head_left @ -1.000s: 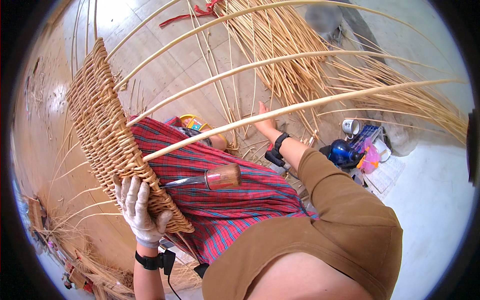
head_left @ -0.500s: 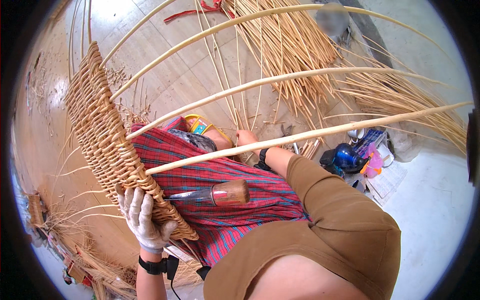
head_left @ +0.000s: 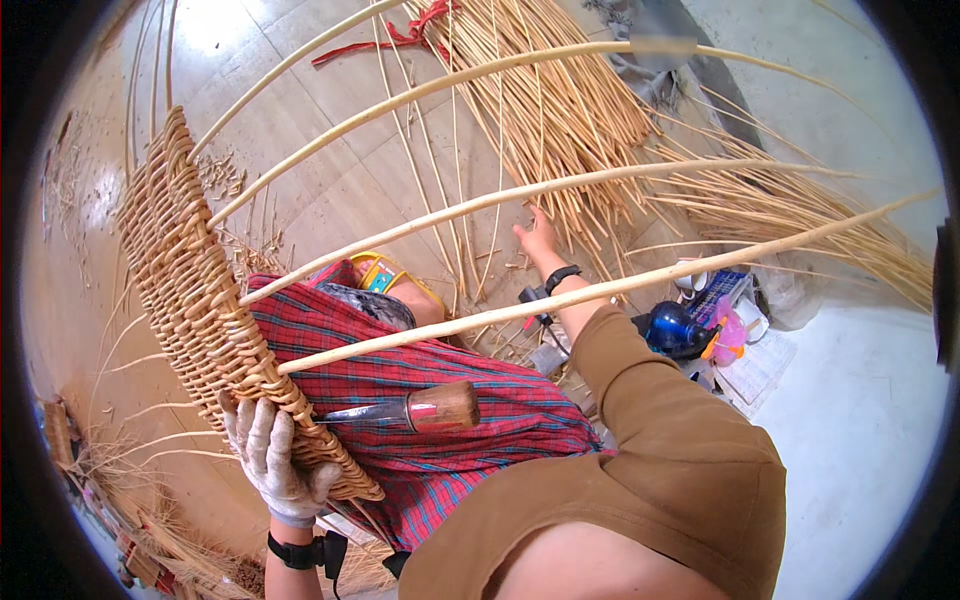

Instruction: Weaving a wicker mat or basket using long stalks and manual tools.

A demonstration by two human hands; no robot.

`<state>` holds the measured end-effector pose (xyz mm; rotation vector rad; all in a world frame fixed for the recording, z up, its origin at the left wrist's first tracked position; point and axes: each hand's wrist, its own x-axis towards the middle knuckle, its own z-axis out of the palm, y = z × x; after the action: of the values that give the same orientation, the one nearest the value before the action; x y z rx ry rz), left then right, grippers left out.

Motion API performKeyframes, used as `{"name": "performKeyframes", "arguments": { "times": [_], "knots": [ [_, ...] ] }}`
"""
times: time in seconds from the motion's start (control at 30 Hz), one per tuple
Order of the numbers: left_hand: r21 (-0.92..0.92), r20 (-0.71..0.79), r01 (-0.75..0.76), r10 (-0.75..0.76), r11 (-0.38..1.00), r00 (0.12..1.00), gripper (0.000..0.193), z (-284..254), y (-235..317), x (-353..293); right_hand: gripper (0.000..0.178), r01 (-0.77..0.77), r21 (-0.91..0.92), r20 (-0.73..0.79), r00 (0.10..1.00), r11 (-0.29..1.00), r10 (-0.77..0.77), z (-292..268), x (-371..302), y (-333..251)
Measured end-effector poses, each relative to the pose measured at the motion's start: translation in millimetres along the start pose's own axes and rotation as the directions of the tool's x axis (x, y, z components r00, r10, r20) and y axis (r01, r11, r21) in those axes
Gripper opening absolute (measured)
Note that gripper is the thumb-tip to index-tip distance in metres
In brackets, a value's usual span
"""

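Gloved left hand gripped the woven panel, left of the plaid cloth — long stakes arched across, one over the right forearm — while bare right hand, fingers loose, hung near bundled rods.

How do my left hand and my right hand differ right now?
Your left hand wears a whitish glove, while your right hand is bare. The left grips the woven panel near its lower end; the right is stretched out near the rod bundle, holding nothing that I can see. Both have a black strap at the wrist.
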<state>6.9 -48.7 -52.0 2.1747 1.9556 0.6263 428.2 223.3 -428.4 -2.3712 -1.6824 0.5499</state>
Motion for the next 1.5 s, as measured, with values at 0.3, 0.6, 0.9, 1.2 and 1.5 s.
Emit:
{"name": "performKeyframes", "arguments": {
  "times": [0.3, 0.6, 0.9, 1.2, 1.5],
  "knots": [
    [0.002, -0.006, 0.021, -0.021, 1.0, 1.0, 0.074, -1, 4, 0, 0.039, -0.51, 0.493, 0.585, 0.794, 0.705, 0.165, -43, 14, -3],
    [0.005, -0.029, 0.011, -0.011, 1.0, 1.0, 0.075, 0, 4, 0, 0.032, -0.558, 0.241, 0.815, 0.561, 0.794, 0.147, -45, 33, 15],
    [-0.004, -0.038, 0.006, -0.006, 1.0, 0.999, 0.075, -1, 6, 5, 0.034, -0.388, 0.14, 0.616, 0.755, 0.911, 0.226, -47, -7, 2],
    [-0.002, -0.049, 0.004, -0.005, 1.0, 0.999, 0.076, 3, 1, 0, 0.101, 0.425, -0.226, -0.02, 0.898, 0.877, -0.44, -6, -60, -18],
    [0.003, -0.047, 0.032, -0.032, 0.999, 0.998, 0.077, 0, 5, 1, 0.073, 0.241, 0.146, 0.339, 0.899, 0.959, -0.277, 26, -57, -37]
  ]
}}
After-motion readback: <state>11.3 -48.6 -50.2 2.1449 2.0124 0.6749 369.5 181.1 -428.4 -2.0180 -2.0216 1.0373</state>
